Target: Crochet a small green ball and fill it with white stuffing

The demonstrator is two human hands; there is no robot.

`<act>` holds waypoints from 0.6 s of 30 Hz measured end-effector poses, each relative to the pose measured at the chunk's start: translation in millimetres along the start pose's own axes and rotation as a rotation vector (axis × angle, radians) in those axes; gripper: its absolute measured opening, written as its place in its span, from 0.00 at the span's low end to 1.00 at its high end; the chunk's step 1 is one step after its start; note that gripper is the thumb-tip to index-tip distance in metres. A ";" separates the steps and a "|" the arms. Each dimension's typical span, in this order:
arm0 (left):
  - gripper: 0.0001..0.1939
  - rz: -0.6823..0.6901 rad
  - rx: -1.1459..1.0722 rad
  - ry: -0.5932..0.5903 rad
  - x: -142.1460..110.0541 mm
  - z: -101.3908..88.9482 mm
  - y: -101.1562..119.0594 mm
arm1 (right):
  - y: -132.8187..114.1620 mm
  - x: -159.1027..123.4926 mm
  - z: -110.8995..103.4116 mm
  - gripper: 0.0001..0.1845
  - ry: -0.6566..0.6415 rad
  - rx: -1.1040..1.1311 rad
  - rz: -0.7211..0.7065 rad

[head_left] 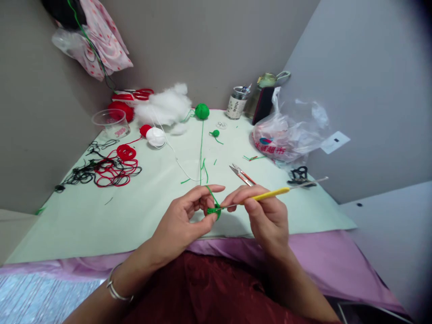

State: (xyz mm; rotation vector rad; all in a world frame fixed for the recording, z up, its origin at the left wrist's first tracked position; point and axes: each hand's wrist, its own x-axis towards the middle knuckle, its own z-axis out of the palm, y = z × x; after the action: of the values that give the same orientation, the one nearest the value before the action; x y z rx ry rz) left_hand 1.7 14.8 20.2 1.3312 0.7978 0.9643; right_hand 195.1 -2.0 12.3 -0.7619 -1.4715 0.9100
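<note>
The hook [270, 194] slants leftward from the right hand [268, 217] pinching it to green crochet [211, 210] held by the left hand [184, 218], index outstretched.

The left hand [182, 219] partly hides the green piece [211, 210]; the top edge crops the dotted cloth [107, 47].

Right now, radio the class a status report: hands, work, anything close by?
Left hand pinching green yarn piece. Right hand gripping yellow-handled hook, one end at the piece. Orange-handled snips lying just beyond right hand.
</note>
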 end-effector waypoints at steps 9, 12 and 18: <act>0.29 -0.030 -0.048 -0.017 -1.0 -3.6 -2.1 | 9.1 1.8 5.2 0.11 0.030 0.156 0.059; 0.34 -0.031 -0.074 -0.022 -1.5 -3.7 -3.6 | 9.0 1.3 6.6 0.11 0.034 0.132 0.057; 0.37 -0.033 -0.099 -0.056 -2.3 -3.8 -3.7 | 10.1 -0.6 9.2 0.11 0.039 0.105 0.081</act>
State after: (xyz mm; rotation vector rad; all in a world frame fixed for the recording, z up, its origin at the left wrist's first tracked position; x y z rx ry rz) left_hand -2.3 14.2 16.1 1.2504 0.7187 0.9250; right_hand 185.6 1.3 3.1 -0.7617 -1.3562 1.0200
